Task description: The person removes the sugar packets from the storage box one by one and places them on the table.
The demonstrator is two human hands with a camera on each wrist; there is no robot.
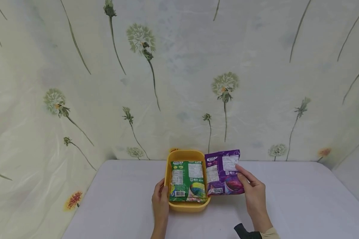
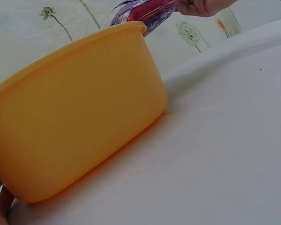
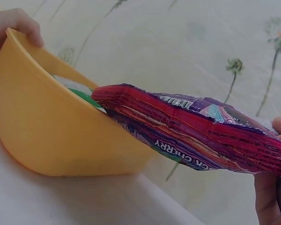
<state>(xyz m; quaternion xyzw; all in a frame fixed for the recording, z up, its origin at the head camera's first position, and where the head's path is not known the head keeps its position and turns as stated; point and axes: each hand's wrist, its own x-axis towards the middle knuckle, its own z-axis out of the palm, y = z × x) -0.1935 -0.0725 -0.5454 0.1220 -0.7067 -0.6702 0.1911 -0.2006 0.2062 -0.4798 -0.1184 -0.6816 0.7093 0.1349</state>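
Observation:
A yellow plastic tub [image 1: 186, 208] stands on the table, and a green candy bag [image 1: 186, 181] lies inside it. My left hand [image 1: 160, 200] holds the tub by its left side; in the right wrist view the fingers of that left hand [image 3: 16, 23] bend over the rim. Between the thumb and fingers of my right hand [image 1: 254, 192] I pinch the right edge of a purple candy bag [image 1: 224, 172]. This bag is up off the table at the tub's right rim, its printed label facing me. "Cherry" shows on its other face in the right wrist view.
White cloth covers the table [image 1: 113, 205]. Behind its far edge hangs a pale curtain [image 1: 179, 83] with dandelion prints. A black strap [image 1: 246, 232] is at my right wrist, next to a beige sleeve [image 1: 270, 233].

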